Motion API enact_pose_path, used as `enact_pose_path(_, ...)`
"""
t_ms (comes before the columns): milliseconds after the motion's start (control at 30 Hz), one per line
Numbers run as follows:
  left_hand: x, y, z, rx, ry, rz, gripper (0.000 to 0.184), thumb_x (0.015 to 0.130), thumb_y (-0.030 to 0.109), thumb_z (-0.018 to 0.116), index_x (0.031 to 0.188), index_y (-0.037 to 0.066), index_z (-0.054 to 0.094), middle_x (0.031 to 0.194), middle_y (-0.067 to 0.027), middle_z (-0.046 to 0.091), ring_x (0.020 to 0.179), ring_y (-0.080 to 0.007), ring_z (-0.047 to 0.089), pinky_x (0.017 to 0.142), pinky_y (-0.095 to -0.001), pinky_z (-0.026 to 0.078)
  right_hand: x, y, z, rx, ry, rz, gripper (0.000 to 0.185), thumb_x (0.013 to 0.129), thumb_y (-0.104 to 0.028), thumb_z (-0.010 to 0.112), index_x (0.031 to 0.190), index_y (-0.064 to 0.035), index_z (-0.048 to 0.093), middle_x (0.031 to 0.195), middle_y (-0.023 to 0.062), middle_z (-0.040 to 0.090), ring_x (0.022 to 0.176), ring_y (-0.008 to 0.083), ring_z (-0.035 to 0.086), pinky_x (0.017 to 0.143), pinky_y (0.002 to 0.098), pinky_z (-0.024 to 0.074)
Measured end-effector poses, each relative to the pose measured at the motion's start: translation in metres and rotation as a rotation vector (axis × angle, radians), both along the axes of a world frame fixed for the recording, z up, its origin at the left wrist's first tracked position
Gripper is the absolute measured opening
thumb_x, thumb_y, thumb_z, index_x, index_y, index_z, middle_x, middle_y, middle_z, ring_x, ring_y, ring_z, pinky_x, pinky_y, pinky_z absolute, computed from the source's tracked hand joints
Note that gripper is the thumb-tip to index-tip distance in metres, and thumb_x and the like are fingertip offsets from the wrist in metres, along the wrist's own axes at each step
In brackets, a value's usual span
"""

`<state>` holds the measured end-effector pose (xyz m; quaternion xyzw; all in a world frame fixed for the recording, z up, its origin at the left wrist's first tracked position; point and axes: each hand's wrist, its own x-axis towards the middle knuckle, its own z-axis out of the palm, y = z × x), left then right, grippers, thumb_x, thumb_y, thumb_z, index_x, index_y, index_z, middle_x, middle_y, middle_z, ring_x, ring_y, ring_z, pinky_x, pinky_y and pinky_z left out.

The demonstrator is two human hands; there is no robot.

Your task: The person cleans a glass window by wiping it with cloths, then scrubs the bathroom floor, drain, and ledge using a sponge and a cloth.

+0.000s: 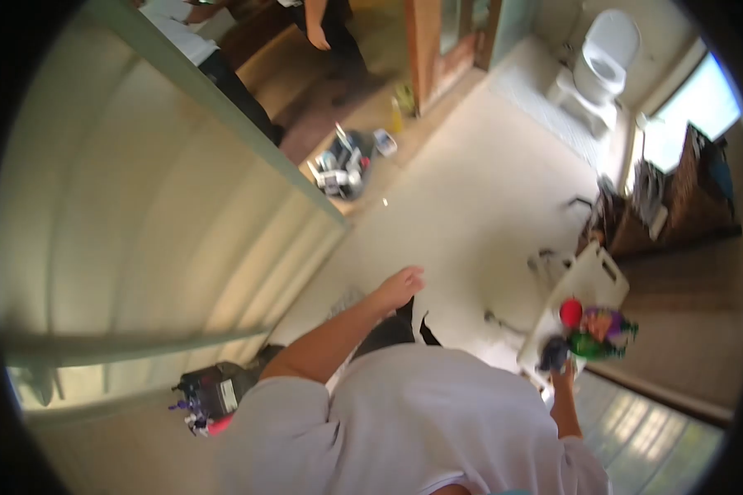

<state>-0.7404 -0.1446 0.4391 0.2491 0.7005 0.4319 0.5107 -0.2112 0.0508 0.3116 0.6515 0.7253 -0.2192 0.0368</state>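
My left hand (pixel 402 287) hangs in front of my body over the pale floor, fingers loosely bent and holding nothing visible. To the right, my right hand (pixel 563 376) is low at the near end of a white plastic bench (pixel 593 285) with a slotted handle hole. Its fingers are around a small dark object (pixel 552 353), whose kind is too blurred to tell. Just beyond it on the bench are a red round item (pixel 570 311), green bottles (pixel 594 344) and a purple and orange bundle (pixel 607 323).
A white toilet (pixel 603 70) stands at the far right. Brown bags (pixel 689 198) are along the right wall. A caddy of bottles (pixel 338 169) sits by the doorway; a dark bin of bottles (pixel 215 392) is left behind me. Two people (pixel 182 29) are beyond the partition.
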Motion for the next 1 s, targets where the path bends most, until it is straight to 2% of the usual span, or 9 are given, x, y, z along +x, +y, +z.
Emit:
enact_pose_path(33,-0.023,-0.002,0.006,-0.066,-0.008,0.052,0.040,0.083,0.024,0.054,0.118,0.007,0.045,0.113,-0.0143,0.052,0.106,-0.0228,0.048,0.087,-0.0323,0.039,0.007,0.007,-0.026,-0.205,0.267,-0.170,0.060,0.061,-0.021,0.068,0.115,-0.0023,0.048,0.116,0.0217,0.048,0.110,0.0338,0.044,0.094,0.0375,0.0354)
enact_pose_path(100,-0.059,-0.003,0.010,-0.108,0.066,0.140,0.038,0.084,0.023,0.052,0.119,0.008,0.044,0.112,-0.0117,0.052,0.103,-0.0199,0.049,0.085,-0.0315,0.040,-0.008,0.010,-0.036,-0.278,0.258,-0.096,0.055,0.060,-0.020,0.068,0.110,-0.0009,0.052,0.110,0.0206,0.053,0.102,0.0308,0.051,0.090,0.0352,0.0385)
enact_pose_path(167,-0.100,0.004,0.020,-0.135,0.102,0.185,0.038,0.085,0.023,0.051,0.119,0.009,0.044,0.110,-0.0098,0.052,0.100,-0.0177,0.049,0.083,-0.0309,0.041,-0.075,0.018,0.021,-0.370,0.050,0.169,0.056,0.060,-0.022,0.069,0.109,-0.0012,0.053,0.105,0.0194,0.056,0.100,0.0298,0.052,0.088,0.0352,0.0401)
enact_pose_path(233,-0.131,0.011,0.028,-0.155,0.084,0.191,0.039,0.084,0.022,0.051,0.120,0.009,0.043,0.109,-0.0086,0.052,0.097,-0.0163,0.049,0.081,-0.0304,0.041,-0.105,0.034,0.016,-0.333,0.135,0.158,0.055,0.062,-0.024,0.069,0.109,-0.0016,0.053,0.103,0.0184,0.057,0.099,0.0294,0.053,0.087,0.0350,0.0404)
enact_pose_path(300,-0.161,0.025,0.021,-0.100,0.089,0.221,0.040,0.084,0.022,0.052,0.121,0.009,0.042,0.109,-0.0083,0.051,0.096,-0.0157,0.049,0.079,-0.0301,0.042,-0.184,0.051,0.069,-0.348,0.167,0.035,0.054,0.063,-0.026,0.069,0.109,-0.0023,0.053,0.105,0.0185,0.056,0.101,0.0295,0.052,0.088,0.0350,0.0397)
enact_pose_path(433,-0.198,0.065,0.024,-0.058,0.038,0.334,0.038,0.083,0.024,0.053,0.117,0.008,0.045,0.109,-0.0109,0.053,0.101,-0.0193,0.049,0.083,-0.0306,0.041,-0.216,0.122,0.026,-0.321,0.233,0.171,0.051,0.067,-0.026,0.066,0.111,-0.0040,0.053,0.113,0.0189,0.052,0.108,0.0294,0.047,0.092,0.0351,0.0364)
enact_pose_path(600,-0.241,0.094,0.029,-0.070,0.022,0.434,0.042,0.083,0.019,0.053,0.122,0.010,0.041,0.114,-0.0070,0.050,0.100,-0.0153,0.049,0.080,-0.0289,0.041,-0.322,0.229,0.077,-0.437,0.071,0.296,0.050,0.069,-0.023,0.066,0.113,-0.0041,0.051,0.113,0.0181,0.052,0.108,0.0296,0.047,0.091,0.0358,0.0370)
enact_pose_path(767,-0.267,0.092,0.031,-0.031,0.086,0.657,0.043,0.084,0.022,0.055,0.122,0.011,0.042,0.114,-0.0046,0.051,0.099,-0.0137,0.049,0.080,-0.0280,0.040,-0.402,0.381,0.014,-0.196,0.199,0.552,0.048,0.072,-0.026,0.064,0.114,-0.0051,0.050,0.112,0.0182,0.052,0.105,0.0312,0.049,0.088,0.0371,0.0393)
enact_pose_path(1000,-0.291,0.089,0.064,-0.172,0.087,0.937,0.039,0.082,0.022,0.056,0.118,0.011,0.046,0.115,-0.0084,0.051,0.093,-0.0145,0.052,0.075,-0.0279,0.042,-0.673,0.421,0.098,-0.159,0.388,0.597,0.039,0.078,-0.021,0.059,0.115,-0.0126,0.051,0.111,0.0124,0.055,0.103,0.0217,0.051,0.087,0.0318,0.0395)
